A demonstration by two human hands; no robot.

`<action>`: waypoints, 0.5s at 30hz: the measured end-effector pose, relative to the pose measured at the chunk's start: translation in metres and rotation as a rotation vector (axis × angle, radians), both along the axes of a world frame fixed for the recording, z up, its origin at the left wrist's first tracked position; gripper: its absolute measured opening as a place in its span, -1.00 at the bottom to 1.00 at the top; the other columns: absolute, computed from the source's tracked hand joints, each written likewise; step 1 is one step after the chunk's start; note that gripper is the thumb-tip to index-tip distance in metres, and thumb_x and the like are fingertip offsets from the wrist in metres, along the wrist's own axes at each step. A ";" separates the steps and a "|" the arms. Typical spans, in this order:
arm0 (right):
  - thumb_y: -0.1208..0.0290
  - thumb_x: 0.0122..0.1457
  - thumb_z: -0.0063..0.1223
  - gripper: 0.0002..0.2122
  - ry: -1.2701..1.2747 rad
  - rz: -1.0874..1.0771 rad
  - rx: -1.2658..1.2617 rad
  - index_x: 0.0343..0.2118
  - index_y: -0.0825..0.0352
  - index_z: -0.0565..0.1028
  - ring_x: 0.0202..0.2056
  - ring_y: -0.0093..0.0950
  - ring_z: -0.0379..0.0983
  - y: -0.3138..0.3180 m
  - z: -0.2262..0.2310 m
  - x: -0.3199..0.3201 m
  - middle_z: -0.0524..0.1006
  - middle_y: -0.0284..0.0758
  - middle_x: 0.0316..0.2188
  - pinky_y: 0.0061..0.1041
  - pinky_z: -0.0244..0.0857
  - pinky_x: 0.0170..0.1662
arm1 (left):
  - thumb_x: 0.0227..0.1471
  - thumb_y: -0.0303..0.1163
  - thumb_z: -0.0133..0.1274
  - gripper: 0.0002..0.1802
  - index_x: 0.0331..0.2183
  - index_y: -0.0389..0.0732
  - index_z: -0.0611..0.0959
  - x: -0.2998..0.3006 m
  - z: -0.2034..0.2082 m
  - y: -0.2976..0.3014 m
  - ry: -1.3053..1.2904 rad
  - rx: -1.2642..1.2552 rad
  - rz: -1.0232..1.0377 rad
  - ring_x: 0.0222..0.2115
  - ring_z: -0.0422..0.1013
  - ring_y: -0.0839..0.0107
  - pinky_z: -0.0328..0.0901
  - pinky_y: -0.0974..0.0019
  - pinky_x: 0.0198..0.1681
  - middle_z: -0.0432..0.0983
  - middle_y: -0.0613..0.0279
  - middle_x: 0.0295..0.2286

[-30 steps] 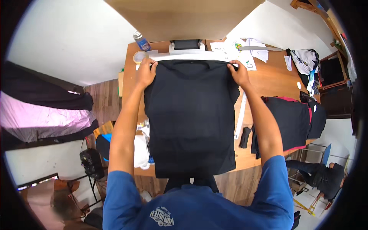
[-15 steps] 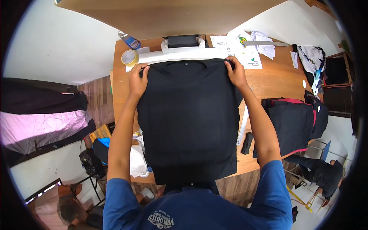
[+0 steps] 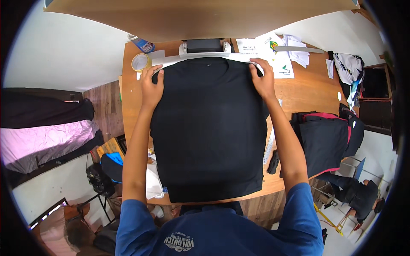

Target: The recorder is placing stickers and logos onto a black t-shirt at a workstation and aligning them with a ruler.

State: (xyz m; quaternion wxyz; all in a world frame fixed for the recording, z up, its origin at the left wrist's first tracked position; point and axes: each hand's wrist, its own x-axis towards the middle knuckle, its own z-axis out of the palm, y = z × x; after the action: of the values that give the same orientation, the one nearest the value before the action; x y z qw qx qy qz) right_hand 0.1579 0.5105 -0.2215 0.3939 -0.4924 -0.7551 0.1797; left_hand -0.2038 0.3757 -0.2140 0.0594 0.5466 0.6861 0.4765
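Note:
A black T-shirt (image 3: 208,132) is spread flat in front of me, its neckline at the far end and its hem at the table's near edge. My left hand (image 3: 152,89) grips its left shoulder, thumb inside and fingers curled over the edge. At the opposite shoulder, my right hand (image 3: 265,83) holds the cloth between thumb and bent fingers. Beyond the neckline, part of a white flat surface (image 3: 171,60) shows from under the shirt. A white and dark device (image 3: 205,46) stands just behind it.
A tape roll (image 3: 140,62) and a blue spray can (image 3: 143,44) sit at the far left of the wooden table (image 3: 307,91). Printed papers (image 3: 282,64) and a long blade-like strip (image 3: 299,50) lie far right. Folded black-and-red garments (image 3: 322,141) are at right. A large brown panel (image 3: 200,19) overhangs the back.
The shirt has moved slightly away from me, covering more of the white surface. Its shoulders now curve downward at the sides, with both hands still at them.

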 end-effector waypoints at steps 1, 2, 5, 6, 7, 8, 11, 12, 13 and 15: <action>0.35 0.23 0.24 -0.85 -0.064 0.062 -0.029 -0.24 0.30 0.66 -0.08 -0.18 0.51 0.001 0.005 -0.005 0.61 -0.23 -0.19 -0.30 0.31 0.09 | 0.19 -0.39 0.21 -0.84 -0.22 -0.24 0.74 -0.002 -0.003 -0.002 -0.003 -0.005 0.001 -0.26 0.49 0.31 0.37 0.28 -0.08 0.57 0.10 -0.27; 0.35 0.23 0.24 -0.85 -0.066 0.064 -0.034 -0.24 0.30 0.66 -0.08 -0.18 0.51 0.003 0.003 -0.011 0.61 -0.23 -0.19 -0.30 0.31 0.09 | 0.19 -0.39 0.20 -0.84 -0.20 -0.24 0.73 -0.007 -0.007 -0.004 -0.084 -0.036 0.002 -0.25 0.49 0.30 0.37 0.27 -0.08 0.56 0.10 -0.25; 0.23 0.26 0.18 -0.80 -0.221 -0.082 -0.280 -0.21 0.22 0.69 -0.08 -0.18 0.47 0.013 0.000 -0.027 0.61 -0.26 -0.22 -0.20 0.26 0.10 | 0.19 -0.40 0.20 -0.82 -0.17 -0.24 0.72 -0.010 -0.013 0.002 -0.211 -0.075 -0.017 -0.22 0.49 0.29 0.38 0.28 -0.10 0.55 0.09 -0.22; 0.24 0.29 0.14 -0.80 -0.277 -0.153 -0.247 -0.21 0.23 0.68 -0.08 -0.17 0.47 0.013 0.002 -0.033 0.60 -0.25 -0.20 -0.18 0.27 0.08 | 0.19 -0.40 0.20 -0.80 -0.15 -0.23 0.71 -0.008 -0.008 0.002 -0.260 -0.095 -0.032 -0.19 0.49 0.30 0.39 0.29 -0.11 0.54 0.08 -0.20; 0.25 0.32 0.09 -0.79 -0.334 -0.225 -0.213 -0.21 0.23 0.68 -0.09 -0.16 0.46 0.012 0.004 -0.035 0.60 -0.24 -0.18 -0.16 0.27 0.06 | 0.19 -0.40 0.20 -0.80 -0.15 -0.23 0.71 -0.004 -0.003 0.001 -0.260 -0.098 -0.034 -0.19 0.49 0.30 0.39 0.29 -0.11 0.54 0.08 -0.20; 0.25 0.32 0.09 -0.79 -0.335 -0.228 -0.215 -0.21 0.23 0.68 -0.09 -0.16 0.46 0.008 0.001 -0.033 0.60 -0.24 -0.18 -0.16 0.27 0.06 | 0.20 -0.37 0.20 -0.75 -0.09 -0.21 0.69 0.003 0.001 -0.001 -0.267 -0.128 0.062 -0.12 0.47 0.25 0.35 0.24 -0.03 0.53 0.08 -0.17; 0.45 0.34 0.03 -0.84 0.010 -0.232 0.076 -0.15 0.30 0.63 -0.05 -0.15 0.47 -0.026 0.003 -0.019 0.58 -0.17 -0.15 -0.22 0.28 0.07 | 0.21 -0.30 0.17 -0.64 0.02 -0.15 0.63 0.020 0.014 -0.027 -0.082 -0.123 0.161 0.03 0.40 0.14 0.22 0.08 0.16 0.50 0.09 -0.09; 0.47 0.34 0.02 -0.83 0.002 -0.195 0.041 -0.12 0.31 0.62 0.00 -0.14 0.45 -0.053 0.011 -0.014 0.57 -0.16 -0.09 -0.21 0.26 0.12 | 0.21 -0.27 0.16 -0.58 0.09 -0.12 0.59 0.025 0.013 -0.045 0.108 -0.097 0.170 0.10 0.35 0.07 0.12 -0.01 0.25 0.47 0.10 -0.04; 0.49 0.33 0.01 -0.82 -0.014 -0.166 0.008 -0.09 0.32 0.61 0.06 -0.13 0.43 -0.083 0.020 -0.004 0.55 -0.14 -0.04 -0.21 0.24 0.16 | 0.23 -0.23 0.13 -0.53 0.15 -0.08 0.54 0.038 0.013 -0.067 0.114 -0.173 0.121 0.18 0.25 0.01 -0.01 -0.08 0.31 0.41 0.05 0.05; 0.49 0.29 0.04 -0.69 -0.246 -0.141 -0.047 0.09 0.26 0.55 0.20 -0.06 0.34 -0.143 0.018 0.018 0.40 -0.09 0.21 -0.19 0.18 0.28 | 0.26 -0.18 0.07 -0.45 0.23 -0.03 0.46 0.059 0.015 -0.108 0.224 -0.353 0.063 0.30 0.10 -0.07 -0.13 -0.17 0.36 0.23 -0.04 0.22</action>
State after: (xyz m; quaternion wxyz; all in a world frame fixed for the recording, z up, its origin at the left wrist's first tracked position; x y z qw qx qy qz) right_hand 0.1755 0.3672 -0.2035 0.2985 -0.5716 -0.7568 0.1074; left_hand -0.1448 0.2676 -0.1990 0.0627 0.5556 0.7778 0.2869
